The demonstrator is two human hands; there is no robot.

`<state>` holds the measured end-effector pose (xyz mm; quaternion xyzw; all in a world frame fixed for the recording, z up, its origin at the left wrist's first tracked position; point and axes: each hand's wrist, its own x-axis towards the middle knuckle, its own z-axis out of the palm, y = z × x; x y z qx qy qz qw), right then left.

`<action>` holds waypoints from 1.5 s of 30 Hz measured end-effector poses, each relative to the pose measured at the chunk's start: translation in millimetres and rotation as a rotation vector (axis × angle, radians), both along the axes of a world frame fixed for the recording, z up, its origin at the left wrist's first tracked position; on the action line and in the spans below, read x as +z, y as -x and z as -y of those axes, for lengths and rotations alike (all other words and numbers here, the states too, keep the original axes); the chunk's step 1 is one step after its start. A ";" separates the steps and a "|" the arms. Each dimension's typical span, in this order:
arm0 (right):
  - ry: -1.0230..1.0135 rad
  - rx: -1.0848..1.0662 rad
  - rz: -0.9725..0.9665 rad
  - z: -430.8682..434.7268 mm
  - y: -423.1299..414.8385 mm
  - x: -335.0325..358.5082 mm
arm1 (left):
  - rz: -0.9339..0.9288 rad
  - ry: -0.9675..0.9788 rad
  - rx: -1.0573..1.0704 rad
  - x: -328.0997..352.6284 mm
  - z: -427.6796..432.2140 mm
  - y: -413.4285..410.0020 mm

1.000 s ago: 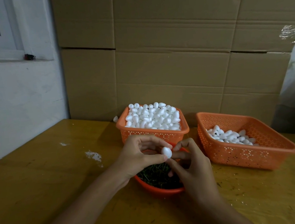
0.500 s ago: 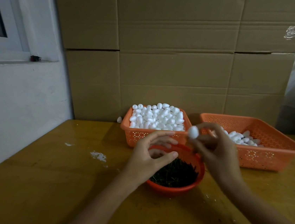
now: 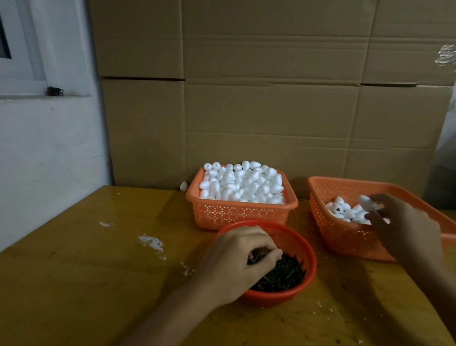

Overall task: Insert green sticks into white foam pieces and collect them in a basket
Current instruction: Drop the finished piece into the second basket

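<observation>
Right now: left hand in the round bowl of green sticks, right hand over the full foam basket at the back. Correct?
Wrong basket. The right hand is over the right-hand basket, which holds only a few foam pieces, not the full basket at the back. The left hand is in the round bowl of green sticks, as the head view shows.

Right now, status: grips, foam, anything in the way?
Left grip pinching green sticks in red bowl. Right grip over right basket, foam piece at fingertips, hold unclear. Nothing blocking.
</observation>
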<state>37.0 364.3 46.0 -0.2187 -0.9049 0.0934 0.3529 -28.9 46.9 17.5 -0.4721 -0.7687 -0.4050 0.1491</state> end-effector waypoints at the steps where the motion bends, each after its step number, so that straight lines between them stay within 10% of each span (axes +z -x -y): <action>1: -0.015 -0.020 0.051 -0.3 -0.6 1.2 | 0.001 0.005 0.000 -0.4 -0.1 0.1; 9: -0.062 0.344 -0.030 81.0 -6.4 12.6 | 0.010 -0.008 0.044 -2.3 -1.7 1.4; 13: -0.077 0.669 0.327 142.8 -9.0 -8.8 | 0.060 -0.016 0.074 -0.6 0.7 0.9; 23: -0.183 0.677 0.516 147.0 -0.1 -21.8 | 0.016 0.063 0.113 4.7 1.7 10.9; 28: -0.182 0.646 0.526 143.9 4.3 -23.6 | -0.292 0.256 0.562 30.1 0.4 52.9; 36: -0.181 0.641 0.508 148.2 0.1 -25.1 | 0.169 0.812 0.607 62.3 -9.0 110.5; 45: -0.179 0.646 0.477 150.4 -1.3 -22.6 | 0.300 0.710 0.566 67.4 -20.4 117.9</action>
